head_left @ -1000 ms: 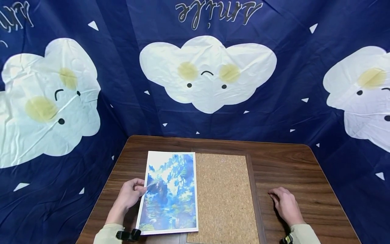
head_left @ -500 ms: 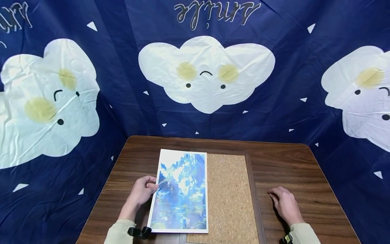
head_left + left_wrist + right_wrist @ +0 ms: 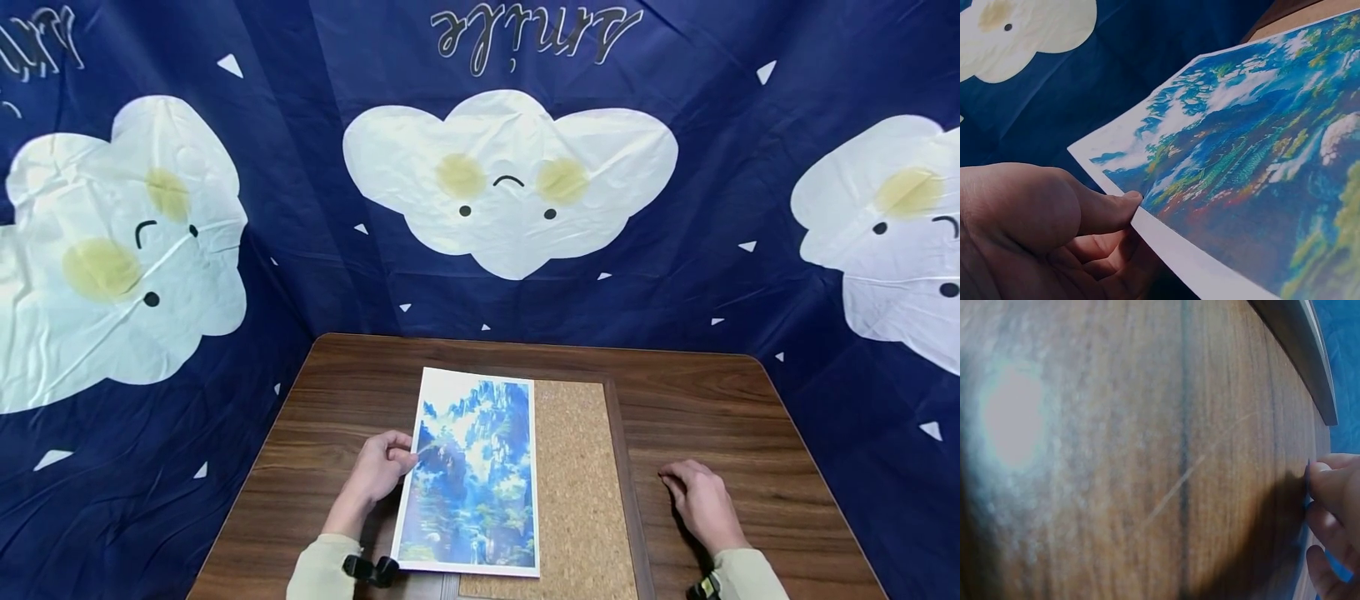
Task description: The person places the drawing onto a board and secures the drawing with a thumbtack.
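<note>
A white-bordered print of blue mountains and waterfalls (image 3: 472, 483) overlaps the left part of a cork board (image 3: 581, 483) in the head view. My left hand (image 3: 384, 467) pinches the print's left edge. In the left wrist view the thumb (image 3: 1110, 209) lies on top of the white border, with the other fingers curled beneath, and the sheet bends slightly at the grip. To the right of the board, my right hand (image 3: 699, 500) rests on the wooden tabletop with its fingers loosely curled. Part of that hand shows at the edge of the right wrist view, and I see nothing held there.
A dark wooden frame strip (image 3: 626, 467) borders the cork board on its right. The brown wood-grain table (image 3: 720, 400) has rounded far corners. Dark blue cloth (image 3: 300, 167) printed with white clouds hangs along the back and both sides.
My left hand has carried the print to the right, so it covers more of the cork board. My right hand has stayed where it was.
</note>
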`<state>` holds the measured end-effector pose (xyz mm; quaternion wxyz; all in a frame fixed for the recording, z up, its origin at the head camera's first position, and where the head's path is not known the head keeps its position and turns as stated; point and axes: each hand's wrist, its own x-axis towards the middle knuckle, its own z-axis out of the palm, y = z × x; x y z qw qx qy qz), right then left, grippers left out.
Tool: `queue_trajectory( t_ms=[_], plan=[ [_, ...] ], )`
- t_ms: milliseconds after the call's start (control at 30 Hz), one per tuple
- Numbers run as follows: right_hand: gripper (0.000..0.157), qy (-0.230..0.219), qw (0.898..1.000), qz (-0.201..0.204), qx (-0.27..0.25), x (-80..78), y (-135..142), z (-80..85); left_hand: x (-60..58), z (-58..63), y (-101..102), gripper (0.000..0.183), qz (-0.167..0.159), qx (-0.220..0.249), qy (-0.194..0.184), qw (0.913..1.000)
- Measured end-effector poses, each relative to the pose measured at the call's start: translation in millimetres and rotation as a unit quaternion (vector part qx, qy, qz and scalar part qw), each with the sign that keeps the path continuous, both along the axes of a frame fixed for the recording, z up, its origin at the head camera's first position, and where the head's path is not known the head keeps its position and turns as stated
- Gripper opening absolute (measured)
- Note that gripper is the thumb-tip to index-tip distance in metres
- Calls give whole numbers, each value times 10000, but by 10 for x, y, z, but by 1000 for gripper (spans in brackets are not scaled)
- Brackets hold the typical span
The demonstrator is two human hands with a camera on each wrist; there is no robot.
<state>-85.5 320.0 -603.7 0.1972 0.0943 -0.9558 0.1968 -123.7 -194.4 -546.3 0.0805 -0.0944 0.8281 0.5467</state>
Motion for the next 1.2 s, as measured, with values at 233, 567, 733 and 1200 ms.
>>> queue_trajectory(
  t_ms=[233, 567, 733, 1200],
  plan=[
    [18, 102, 9999, -92, -86, 0, 0, -8, 0, -62, 188, 12, -146, 16, 82, 9999],
    [14, 70, 9995, -202, -221, -40, -48, 47, 9, -91, 420, 14, -224, 58, 244, 9994],
    [12, 9, 9993, -240, -303, -55, -90, 80, 13, -110, 519, 14, -285, -111, 385, 9988],
    [12, 33, 9993, -139, -348, -144, -151, 130, 8, -113, 761, 13, -341, -1017, 542, 9928]
  ],
)
